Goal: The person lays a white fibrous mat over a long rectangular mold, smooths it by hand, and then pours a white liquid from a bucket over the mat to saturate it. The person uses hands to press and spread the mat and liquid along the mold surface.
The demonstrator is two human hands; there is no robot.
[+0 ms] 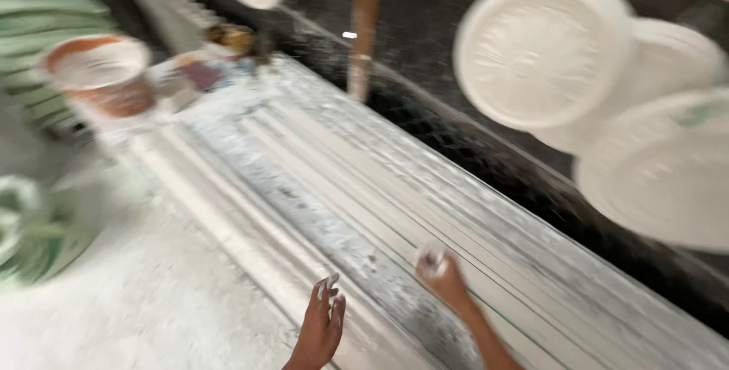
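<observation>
Frame is motion-blurred, so detail is limited.

Landmark: the long ribbed slab [425, 218], white-dusted, running diagonally from upper left to lower right.

- Left hand [320, 328]: at the slab's near edge, fingers spread wide, powder on the tips, holding nothing. Looks placed to steady or smooth; cannot tell if it touches.
- Right hand [446, 279]: over the slab's near end, fingers pinched on a small white lump [433, 260], probably plaster or a rag; too blurred to say.
- Bucket [102, 74]: orange rim, white contents, just off the slab's far left end.
- 3 white round discs [543, 47]: beyond the slab's right side, on the dark floor, overlapping, likely set apart to dry.
- Wooden post [363, 36]: upright past the slab's far edge.
</observation>
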